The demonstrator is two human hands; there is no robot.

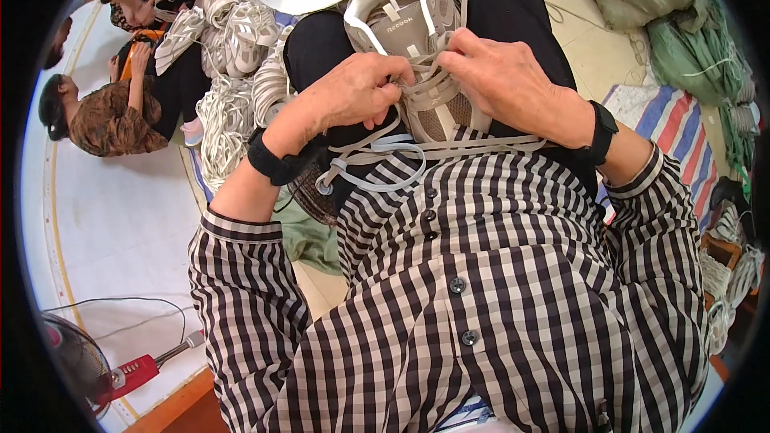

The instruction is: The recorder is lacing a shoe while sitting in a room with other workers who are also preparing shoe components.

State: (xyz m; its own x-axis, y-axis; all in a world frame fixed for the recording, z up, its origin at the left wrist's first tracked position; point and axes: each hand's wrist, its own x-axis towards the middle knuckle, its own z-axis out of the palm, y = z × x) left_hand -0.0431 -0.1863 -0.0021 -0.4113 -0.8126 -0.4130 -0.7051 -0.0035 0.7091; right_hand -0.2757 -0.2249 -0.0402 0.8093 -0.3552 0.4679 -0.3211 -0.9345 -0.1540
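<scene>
Between my knees rests a beige-grey sneaker (pixel 443 8) with a pale lining and its opening turned away from me. Flat beige shoelaces (pixel 437 96) cross its front, and their loose lengths trail over my lap. My left hand (pixel 346 95) is closed at the left side of the lacing, its fingertips pinching a lace. On the right side, my right hand (pixel 511 80) has thumb and finger pressed together on a lace near the top eyelets. A light-blue cord loop (pixel 417 170) lies on my lap below the shoe.
Sneakers (pixel 245 36) and bundled white laces (pixel 224 124) are heaped at the left. Beyond them a person (pixel 116 116) sits with another sneaker. Green sacks (pixel 682 60) and a striped sheet (pixel 678 132) lie at the right. A fan (pixel 80 361) stands at the lower left.
</scene>
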